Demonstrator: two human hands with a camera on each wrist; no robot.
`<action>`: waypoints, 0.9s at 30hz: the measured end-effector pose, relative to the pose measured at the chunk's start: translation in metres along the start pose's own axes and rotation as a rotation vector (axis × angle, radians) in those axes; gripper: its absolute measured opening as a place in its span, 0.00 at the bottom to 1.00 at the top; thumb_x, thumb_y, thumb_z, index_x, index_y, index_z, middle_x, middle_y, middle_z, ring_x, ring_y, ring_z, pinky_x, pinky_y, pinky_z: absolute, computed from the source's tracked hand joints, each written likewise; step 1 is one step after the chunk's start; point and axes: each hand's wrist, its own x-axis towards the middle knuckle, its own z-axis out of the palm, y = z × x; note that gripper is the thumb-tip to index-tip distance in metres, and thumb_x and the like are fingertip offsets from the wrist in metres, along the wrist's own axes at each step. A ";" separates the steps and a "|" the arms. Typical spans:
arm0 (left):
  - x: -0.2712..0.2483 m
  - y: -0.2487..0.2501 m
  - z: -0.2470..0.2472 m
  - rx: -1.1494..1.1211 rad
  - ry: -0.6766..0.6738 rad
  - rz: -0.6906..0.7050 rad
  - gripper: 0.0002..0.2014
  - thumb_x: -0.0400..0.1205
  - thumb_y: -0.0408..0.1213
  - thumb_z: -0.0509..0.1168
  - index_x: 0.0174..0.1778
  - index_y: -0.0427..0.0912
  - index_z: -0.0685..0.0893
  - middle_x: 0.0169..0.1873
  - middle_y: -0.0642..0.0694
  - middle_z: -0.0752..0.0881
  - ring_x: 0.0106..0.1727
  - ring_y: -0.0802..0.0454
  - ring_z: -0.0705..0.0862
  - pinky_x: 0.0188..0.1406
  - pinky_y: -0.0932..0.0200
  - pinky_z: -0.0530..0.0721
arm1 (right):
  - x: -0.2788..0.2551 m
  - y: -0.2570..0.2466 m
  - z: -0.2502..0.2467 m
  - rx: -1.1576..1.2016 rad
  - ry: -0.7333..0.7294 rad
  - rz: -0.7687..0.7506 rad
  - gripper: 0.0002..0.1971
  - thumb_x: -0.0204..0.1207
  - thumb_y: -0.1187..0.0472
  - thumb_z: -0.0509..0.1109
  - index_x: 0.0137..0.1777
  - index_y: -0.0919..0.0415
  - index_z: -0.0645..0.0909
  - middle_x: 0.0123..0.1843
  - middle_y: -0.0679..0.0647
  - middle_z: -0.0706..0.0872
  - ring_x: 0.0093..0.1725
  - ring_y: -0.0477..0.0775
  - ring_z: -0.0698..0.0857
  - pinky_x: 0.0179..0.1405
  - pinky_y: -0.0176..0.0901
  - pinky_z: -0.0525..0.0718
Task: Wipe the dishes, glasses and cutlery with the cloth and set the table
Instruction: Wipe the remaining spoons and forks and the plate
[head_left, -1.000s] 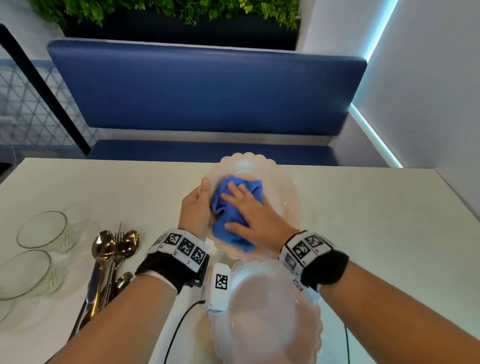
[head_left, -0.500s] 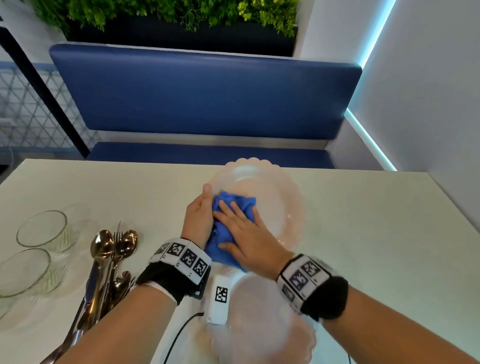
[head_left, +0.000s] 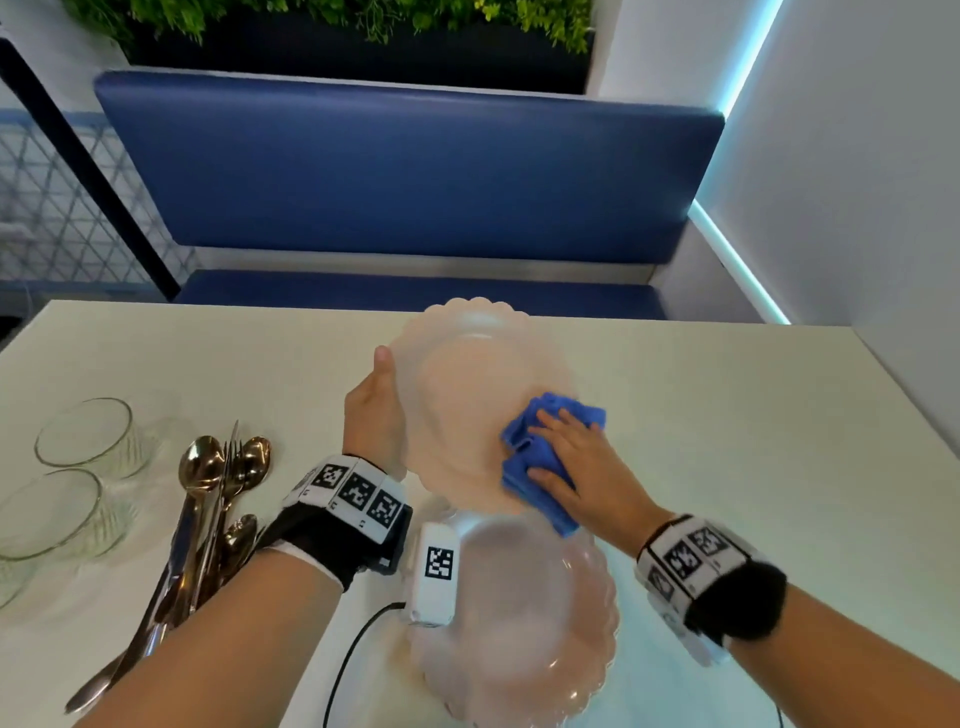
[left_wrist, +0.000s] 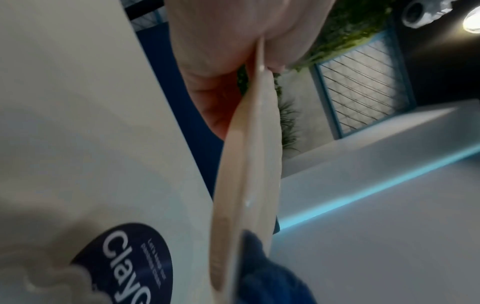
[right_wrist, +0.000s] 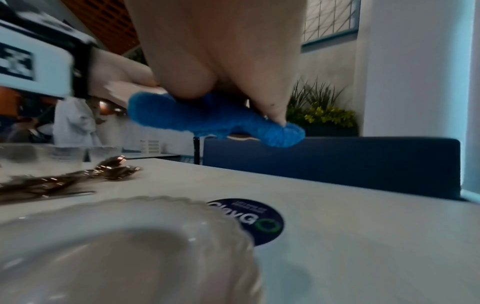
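Note:
My left hand grips the left rim of a pale pink scalloped plate, thumb on top, and holds it tilted above the table. In the left wrist view the plate shows edge-on between thumb and fingers. My right hand lies flat with spread fingers on a folded blue cloth and presses it on the plate's lower right part. The right wrist view shows the cloth bulging under my fingers. A second pink plate lies on the table below my wrists.
Two clear glasses stand at the table's left edge. A bundle of gold spoons and forks lies beside them. A round dark sticker sits on the white table. A blue bench runs behind.
My right hand slid the cloth from the plate's left and middle to its lower right edge, baring the plate's face. My left hand kept its grip on the rim.

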 end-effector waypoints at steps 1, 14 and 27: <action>-0.002 -0.002 0.003 -0.024 0.026 -0.015 0.22 0.85 0.56 0.49 0.55 0.45 0.80 0.48 0.46 0.83 0.45 0.47 0.81 0.40 0.59 0.77 | -0.008 -0.005 0.007 0.110 0.001 -0.037 0.35 0.74 0.37 0.52 0.72 0.60 0.73 0.77 0.57 0.71 0.79 0.57 0.65 0.80 0.52 0.58; -0.025 -0.063 0.000 0.372 -0.119 0.048 0.22 0.87 0.50 0.49 0.63 0.43 0.81 0.59 0.40 0.85 0.59 0.43 0.82 0.61 0.52 0.79 | -0.039 -0.006 -0.041 0.864 0.141 0.130 0.16 0.79 0.53 0.66 0.64 0.59 0.76 0.56 0.59 0.87 0.54 0.55 0.87 0.56 0.53 0.84; -0.046 -0.133 -0.034 0.996 -0.250 0.136 0.23 0.84 0.49 0.56 0.72 0.41 0.71 0.64 0.38 0.75 0.67 0.40 0.75 0.66 0.51 0.73 | -0.037 -0.032 -0.033 0.901 0.176 0.346 0.17 0.84 0.52 0.57 0.71 0.52 0.71 0.66 0.50 0.81 0.64 0.49 0.82 0.64 0.45 0.80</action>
